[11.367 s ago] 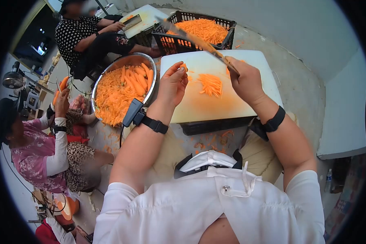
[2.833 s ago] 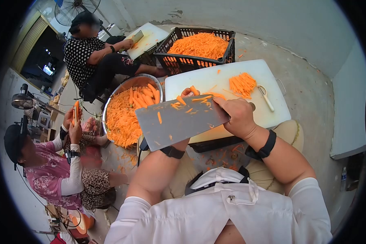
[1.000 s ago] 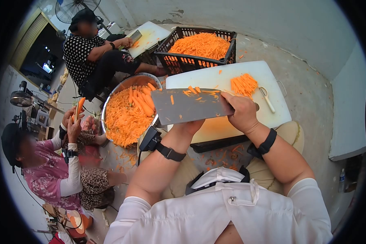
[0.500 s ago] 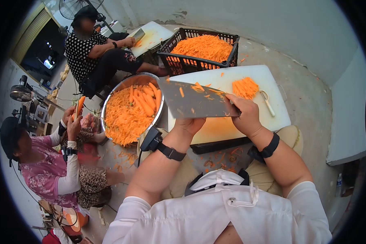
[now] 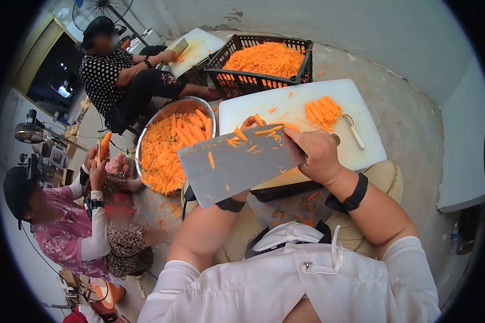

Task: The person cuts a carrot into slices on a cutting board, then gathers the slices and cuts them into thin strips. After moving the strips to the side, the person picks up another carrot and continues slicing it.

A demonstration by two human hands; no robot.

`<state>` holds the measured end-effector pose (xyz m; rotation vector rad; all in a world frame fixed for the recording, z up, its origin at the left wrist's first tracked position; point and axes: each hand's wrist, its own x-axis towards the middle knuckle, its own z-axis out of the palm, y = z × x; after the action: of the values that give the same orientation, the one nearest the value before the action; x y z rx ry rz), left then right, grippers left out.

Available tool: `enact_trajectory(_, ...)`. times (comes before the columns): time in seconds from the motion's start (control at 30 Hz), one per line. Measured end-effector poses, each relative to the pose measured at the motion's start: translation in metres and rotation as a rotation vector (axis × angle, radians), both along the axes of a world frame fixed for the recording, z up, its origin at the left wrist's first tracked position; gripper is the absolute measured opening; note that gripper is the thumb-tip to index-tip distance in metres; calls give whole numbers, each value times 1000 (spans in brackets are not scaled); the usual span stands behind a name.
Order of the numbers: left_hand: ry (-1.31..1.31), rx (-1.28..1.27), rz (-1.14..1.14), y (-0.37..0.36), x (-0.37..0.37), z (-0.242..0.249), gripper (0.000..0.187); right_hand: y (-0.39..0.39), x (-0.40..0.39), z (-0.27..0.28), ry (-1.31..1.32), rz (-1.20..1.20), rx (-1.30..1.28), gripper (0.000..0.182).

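Observation:
My right hand (image 5: 319, 153) is closed on a cleaver (image 5: 237, 161), its broad blade tilted flat side up with carrot bits stuck to it. Behind the blade, my left hand (image 5: 250, 123) is mostly hidden. Only some fingertips show past the upper edge, beside carrot strips; whether they grip any cannot be seen. Under both hands lies a white cutting board (image 5: 285, 99). A neat pile of carrot strips (image 5: 322, 113) sits on it, with a white-handled peeler (image 5: 354, 133) to the right.
Left of the board stands a metal basin (image 5: 214, 116) of shredded and whole carrots. A black crate (image 5: 253, 81) heaped with shreds is behind. One person (image 5: 105, 70) cuts at another board (image 5: 196, 51); another person (image 5: 64, 215) holds a carrot (image 5: 105, 144).
The cleaver has swung left and toward me, its blade dipping at the left end. My left hand has gone from below the blade to behind its upper edge.

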<state>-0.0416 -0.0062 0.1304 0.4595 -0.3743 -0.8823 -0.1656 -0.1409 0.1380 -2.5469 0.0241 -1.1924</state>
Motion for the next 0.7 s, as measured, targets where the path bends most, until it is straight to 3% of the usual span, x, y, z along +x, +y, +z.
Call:
enact_trajectory(0.27, -32, 94, 7, 1, -3, 10, 38, 1, 1, -2, 7, -3, -1, 46)
enact_trajectory(0.33, -318, 295, 76, 1, 9, -9, 56, 0, 3, -2, 3, -17, -20, 47)
enact_trajectory(0.7, -208, 134, 74, 5, 13, -12, 54, 0, 4, 2, -9, 11, -32, 49)
